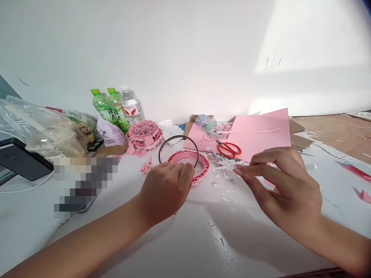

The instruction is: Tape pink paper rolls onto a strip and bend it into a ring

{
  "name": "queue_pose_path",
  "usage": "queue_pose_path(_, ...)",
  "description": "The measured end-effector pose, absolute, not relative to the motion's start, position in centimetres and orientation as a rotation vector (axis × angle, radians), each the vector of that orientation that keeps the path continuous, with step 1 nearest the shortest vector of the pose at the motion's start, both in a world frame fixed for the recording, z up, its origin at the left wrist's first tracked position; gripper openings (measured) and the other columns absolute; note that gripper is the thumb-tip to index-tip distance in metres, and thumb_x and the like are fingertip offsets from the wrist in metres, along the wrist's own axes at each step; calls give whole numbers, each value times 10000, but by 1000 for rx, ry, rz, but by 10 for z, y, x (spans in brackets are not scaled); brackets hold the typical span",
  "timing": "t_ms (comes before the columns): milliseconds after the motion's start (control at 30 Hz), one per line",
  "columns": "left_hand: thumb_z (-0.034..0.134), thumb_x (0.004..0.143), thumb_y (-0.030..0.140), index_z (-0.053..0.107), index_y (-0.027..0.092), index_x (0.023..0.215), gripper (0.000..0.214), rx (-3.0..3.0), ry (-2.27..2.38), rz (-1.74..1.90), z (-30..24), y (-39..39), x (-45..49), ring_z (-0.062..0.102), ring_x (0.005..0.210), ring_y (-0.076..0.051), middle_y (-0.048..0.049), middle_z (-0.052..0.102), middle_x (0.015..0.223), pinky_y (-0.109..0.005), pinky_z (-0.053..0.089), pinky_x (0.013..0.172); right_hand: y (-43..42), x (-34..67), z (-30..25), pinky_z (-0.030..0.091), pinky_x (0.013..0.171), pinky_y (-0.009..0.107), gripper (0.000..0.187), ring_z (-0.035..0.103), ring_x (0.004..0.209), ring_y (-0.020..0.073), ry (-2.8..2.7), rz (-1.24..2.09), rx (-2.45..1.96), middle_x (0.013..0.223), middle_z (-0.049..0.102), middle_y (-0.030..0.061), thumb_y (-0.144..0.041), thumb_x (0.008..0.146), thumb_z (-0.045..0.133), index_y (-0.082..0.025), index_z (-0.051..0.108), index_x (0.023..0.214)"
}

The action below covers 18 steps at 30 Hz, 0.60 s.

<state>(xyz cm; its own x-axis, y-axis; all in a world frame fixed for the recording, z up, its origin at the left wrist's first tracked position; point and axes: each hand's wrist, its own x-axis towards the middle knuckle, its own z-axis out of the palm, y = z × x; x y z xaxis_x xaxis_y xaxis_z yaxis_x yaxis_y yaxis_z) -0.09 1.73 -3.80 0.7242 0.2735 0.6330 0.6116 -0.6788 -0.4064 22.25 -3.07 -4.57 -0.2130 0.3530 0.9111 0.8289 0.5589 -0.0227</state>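
Note:
My left hand (166,189) is closed around the lower edge of a thin, dark tape roll (159,153), held upright above the table. Behind the roll lies a pink ring of rolled paper pieces (205,164), partly hidden by my hand. To the right, the thumb and fingers of my right hand (285,185) pinch a narrow whitish strip (224,167). Its end points toward my left hand; whether it joins the roll I cannot tell. Small white scraps (216,185) lie on the table between my hands, near orange-handled scissors (228,149).
Pink paper sheets (261,133) and balls of string (213,126) lie at the back. A pink string-covered piece (145,135) sits left of centre, before green bottles (108,108) and a clear bottle (131,106). A plastic cup (55,143) and a phone (24,159) stand at left.

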Motion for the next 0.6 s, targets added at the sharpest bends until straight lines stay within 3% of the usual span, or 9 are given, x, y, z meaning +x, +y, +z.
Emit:
queue_pose_path(267,502,854,97,548,142,714,154,-2306,-655,-726,-34,13,-1,434,447,-130,30,485,514,-276,311,452,-42,223,-47,410,579,351,271,527,710,172,-1707,-429,-915,794,535,14,22,766,662,-232,616,847)
queue_pose_path(433,475,880,112,554,127,724,176,-2301,-711,-720,-33,17,-1,435,428,-123,32,485,500,-269,314,450,-42,224,-44,351,491,315,201,514,670,167,-1558,-184,-1013,756,535,1,-72,788,694,-262,627,777)
queue_pose_path(600,479,891,119,550,136,708,197,-2325,-694,-713,-35,12,1,447,434,-133,27,494,501,-275,315,451,-41,219,-42,405,637,366,215,527,769,204,-1726,-441,-989,811,601,36,-42,805,669,-252,662,851)
